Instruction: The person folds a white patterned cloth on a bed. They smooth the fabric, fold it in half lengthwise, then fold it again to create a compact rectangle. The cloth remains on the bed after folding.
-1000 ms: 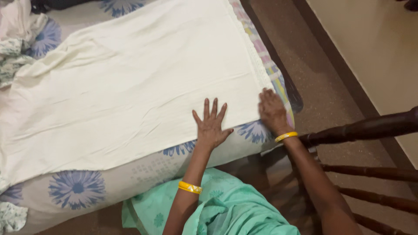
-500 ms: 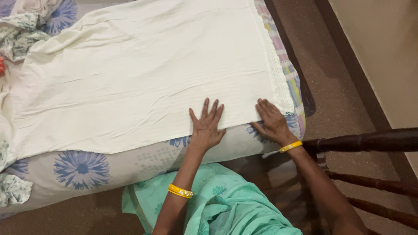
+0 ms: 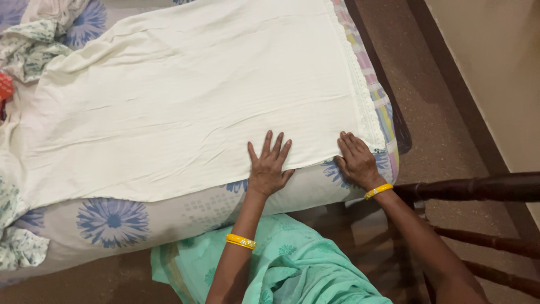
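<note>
A large cream cloth [image 3: 185, 95] lies spread flat over a bed with a blue-flowered sheet [image 3: 112, 222]. My left hand [image 3: 269, 166] rests palm down on the cloth's near edge with fingers apart. To its right, my right hand [image 3: 357, 160] presses on the cloth's near right corner, fingers together and flat. Both wrists carry yellow bangles. Neither hand grips anything.
Crumpled patterned clothes [image 3: 31, 45] lie at the bed's far left, with a red item [image 3: 4, 87] beside them. A dark wooden chair frame [image 3: 478, 188] stands at the right. Brown floor [image 3: 439, 124] and a pale wall run along the right. Green garment [image 3: 292, 264] covers my lap.
My right hand slid from the cloth's right edge down to its near corner. My left hand stayed on the near edge. The view shifted slightly.
</note>
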